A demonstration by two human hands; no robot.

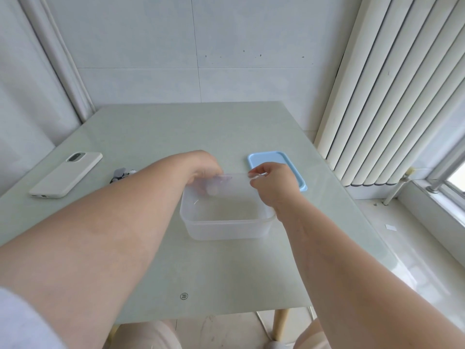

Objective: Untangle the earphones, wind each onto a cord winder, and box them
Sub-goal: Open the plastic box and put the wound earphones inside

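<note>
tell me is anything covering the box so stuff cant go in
Nothing visible does. The box is open on top; its blue lid lies on the table to its right.

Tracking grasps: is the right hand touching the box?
Touching. The head view shows the right hand pinching the far rim of the box.

Fingers lost behind cloudy plastic

The left hand (203,167) dips its fingers behind the far wall of the box (226,220); they show only as a blur with a purplish smear, their grip untellable. The left forearm (113,222) covers part of a small grey-white bundle (120,173), too small to identify. The right hand (274,182) hides the near edge of the lid (274,157).
</note>
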